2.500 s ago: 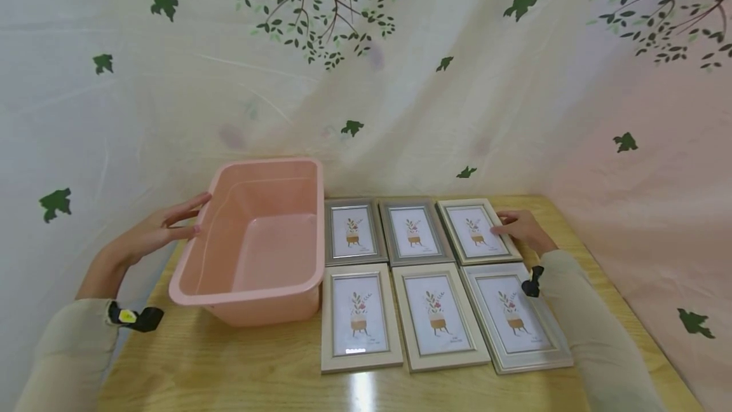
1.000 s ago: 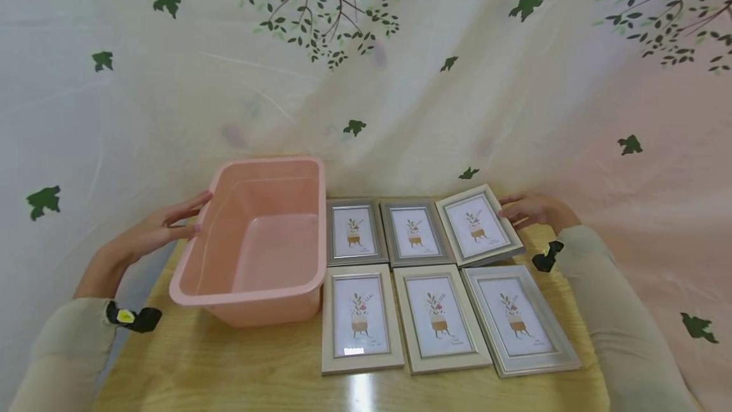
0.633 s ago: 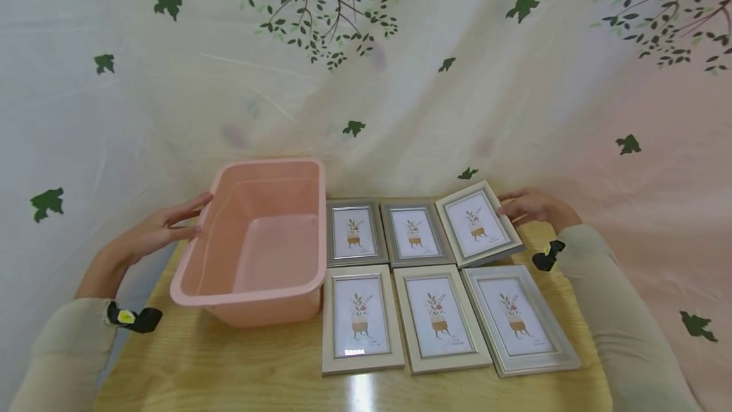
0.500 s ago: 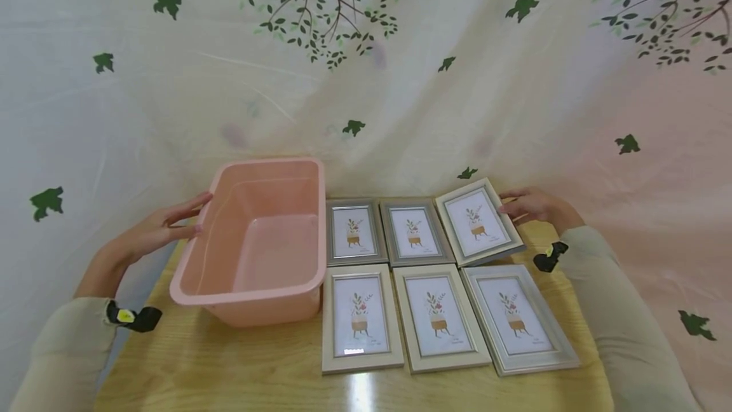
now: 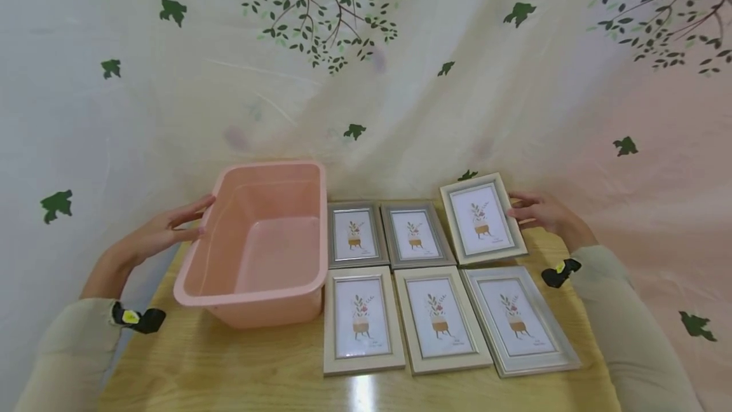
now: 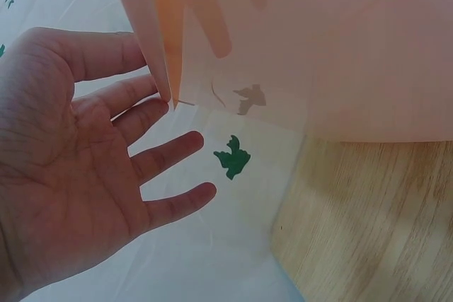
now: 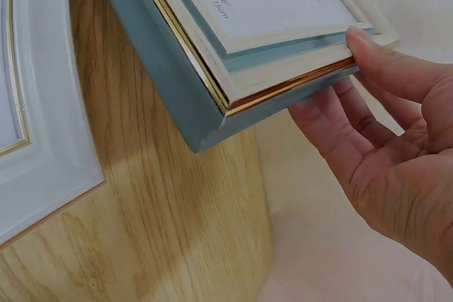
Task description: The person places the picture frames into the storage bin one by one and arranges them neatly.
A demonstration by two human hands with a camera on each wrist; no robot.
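Note:
A pink plastic tub (image 5: 260,243) stands on the left of the wooden table (image 5: 229,361). My left hand (image 5: 162,231) lies flat with straight fingers against the tub's left wall (image 6: 233,47). Several picture frames lie in two rows to the right of the tub. The back right frame (image 5: 481,218) is tilted up off the table. My right hand (image 5: 537,212) grips its right edge, thumb on top and fingers underneath. In the right wrist view the lifted frame (image 7: 233,54) shows a blue-grey side and a gold inner rim.
Two grey frames (image 5: 353,234) (image 5: 414,233) lie flat at the back. Three pale frames (image 5: 359,318) (image 5: 437,316) (image 5: 517,316) lie in front. A leaf-printed cloth (image 5: 366,81) hangs close behind and around the table. The table's right edge (image 7: 262,196) is just beside the lifted frame.
My right hand took hold of the back right frame by its right edge and has raised it, tilting it steeper over the last second. The left hand stays on the tub.

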